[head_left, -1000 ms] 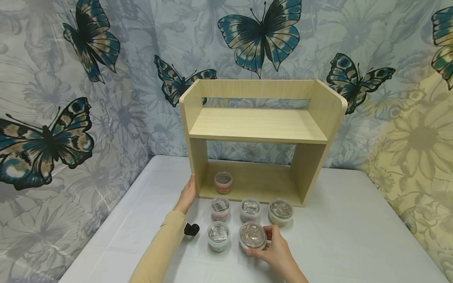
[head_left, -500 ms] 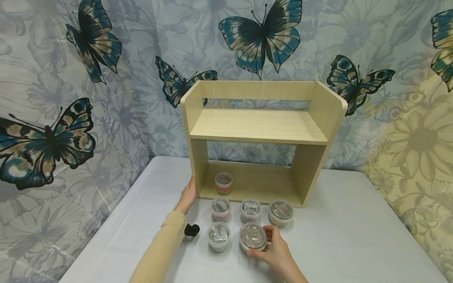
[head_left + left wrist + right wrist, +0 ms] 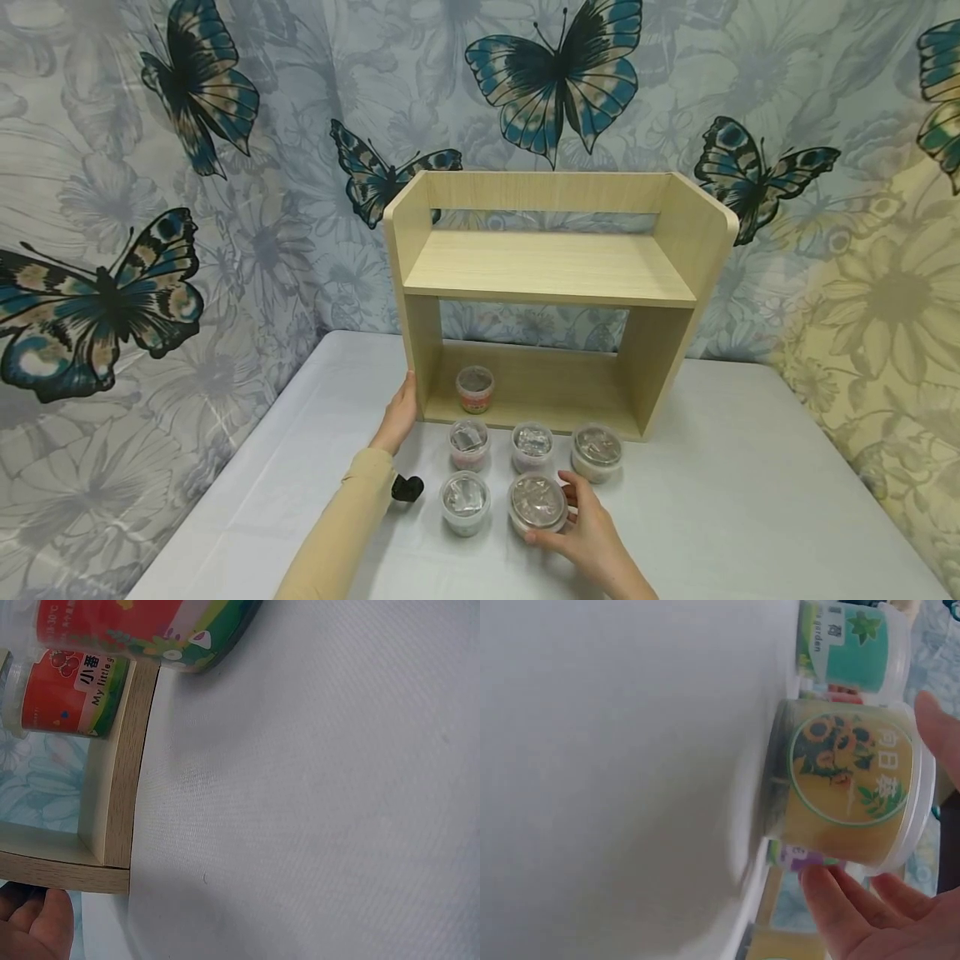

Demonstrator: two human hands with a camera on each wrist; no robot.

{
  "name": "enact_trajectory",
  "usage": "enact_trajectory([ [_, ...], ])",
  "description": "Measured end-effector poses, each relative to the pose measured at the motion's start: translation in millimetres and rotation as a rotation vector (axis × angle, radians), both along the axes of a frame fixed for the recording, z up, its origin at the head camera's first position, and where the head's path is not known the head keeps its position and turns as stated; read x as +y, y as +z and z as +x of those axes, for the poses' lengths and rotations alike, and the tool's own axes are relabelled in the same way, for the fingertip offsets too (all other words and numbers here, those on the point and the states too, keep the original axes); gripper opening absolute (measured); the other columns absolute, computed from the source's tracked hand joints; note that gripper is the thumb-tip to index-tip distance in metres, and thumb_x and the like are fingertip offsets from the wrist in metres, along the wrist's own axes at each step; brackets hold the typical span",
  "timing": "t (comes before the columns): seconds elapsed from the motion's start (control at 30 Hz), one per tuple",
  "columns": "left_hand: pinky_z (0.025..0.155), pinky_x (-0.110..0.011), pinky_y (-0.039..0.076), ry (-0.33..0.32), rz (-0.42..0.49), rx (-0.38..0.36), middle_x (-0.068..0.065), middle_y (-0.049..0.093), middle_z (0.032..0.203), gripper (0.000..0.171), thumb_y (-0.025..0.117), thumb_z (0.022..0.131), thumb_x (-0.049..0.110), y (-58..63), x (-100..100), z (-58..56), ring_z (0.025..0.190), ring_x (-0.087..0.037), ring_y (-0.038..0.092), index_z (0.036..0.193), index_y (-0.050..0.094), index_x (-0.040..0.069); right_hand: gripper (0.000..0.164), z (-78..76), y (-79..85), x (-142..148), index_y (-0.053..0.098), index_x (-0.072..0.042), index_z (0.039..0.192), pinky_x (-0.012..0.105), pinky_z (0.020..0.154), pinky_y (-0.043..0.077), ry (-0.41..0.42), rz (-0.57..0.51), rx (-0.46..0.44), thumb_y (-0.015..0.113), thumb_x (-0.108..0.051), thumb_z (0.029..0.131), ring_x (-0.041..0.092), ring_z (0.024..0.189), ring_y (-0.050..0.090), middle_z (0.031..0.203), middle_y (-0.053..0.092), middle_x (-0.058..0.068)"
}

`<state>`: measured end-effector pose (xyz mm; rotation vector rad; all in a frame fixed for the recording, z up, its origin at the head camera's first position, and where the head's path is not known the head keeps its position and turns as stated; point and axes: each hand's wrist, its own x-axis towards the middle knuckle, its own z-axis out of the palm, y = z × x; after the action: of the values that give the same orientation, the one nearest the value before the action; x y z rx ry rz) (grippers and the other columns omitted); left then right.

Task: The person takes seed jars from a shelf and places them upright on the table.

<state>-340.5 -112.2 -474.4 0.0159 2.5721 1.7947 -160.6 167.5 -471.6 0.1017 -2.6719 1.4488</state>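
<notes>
My right hand (image 3: 588, 533) curls round a clear plastic tub (image 3: 847, 780) with a sunflower label and a pale lid. The thumb lies at one side of its lid, the fingers at the other. In the head view this tub stands upright on the table at the front of a group. My left hand (image 3: 397, 417) rests flat along the outer left side of the wooden shelf (image 3: 547, 287), fingertips behind its front edge. A red-labelled tub (image 3: 475, 389) stands inside on the lower board, at the left; in the left wrist view that red tub (image 3: 71, 694) shows cherry tomatoes.
Before the shelf stand tubs at left (image 3: 468, 444), middle (image 3: 532, 445) and right (image 3: 596, 452). Another tub (image 3: 464, 502) stands left of the held one. The white-covered table (image 3: 750, 500) runs back to butterfly-patterned cloth (image 3: 262, 250).
My right index finger has lifted slightly from the lid's edge. The left hand and the tubs stay where they were.
</notes>
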Motion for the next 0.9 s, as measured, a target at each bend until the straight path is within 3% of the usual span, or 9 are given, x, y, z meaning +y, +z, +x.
enact_trajectory([
  [0.27, 0.11, -0.046, 0.013, 0.004, -0.005, 0.002, -0.013, 0.019, 0.15, 0.091, 0.012, 0.086, 0.073, 0.6, 1, -0.5, 0.137, -0.032, 0.014, 0.148, 0.02, 0.007, 0.095, -3.3, 6.9, 1, 0.04, 0.005, 0.128, 0.041, 0.088, 0.047, -0.001, -0.005, 0.053, 0.091, -0.028, 0.055, 0.028, 0.102, 0.053, 0.11, 0.054, 0.014],
  [0.67, 0.109, -0.048, 0.016, 0.019, -0.007, 0.009, -0.016, 0.022, 0.149, 0.089, 0.012, 0.089, 0.07, 2.9, 3, -1.6, 0.135, -0.035, 0.017, 0.147, 0.021, 0.005, 0.082, -18.8, 32.6, 3, 0.039, 0.004, 0.13, 0.044, 0.094, 0.043, -0.01, 0.052, 0.061, 0.081, -0.035, 0.071, 0.033, 0.111, 0.05, 0.119, 0.051, 0.021],
  [0.9, 0.108, -0.049, 0.017, 0.023, 0.01, -0.009, -0.016, 0.023, 0.149, 0.089, 0.013, 0.088, 0.072, 0.0, 2, -0.1, 0.135, -0.036, 0.019, 0.147, 0.022, 0.006, 0.078, -34.7, 53.3, 6, 0.039, 0.006, 0.13, 0.044, 0.095, 0.042, 0.014, 0.054, 0.146, 0.079, -0.032, 0.075, 0.035, 0.116, 0.044, 0.127, 0.045, 0.021],
])
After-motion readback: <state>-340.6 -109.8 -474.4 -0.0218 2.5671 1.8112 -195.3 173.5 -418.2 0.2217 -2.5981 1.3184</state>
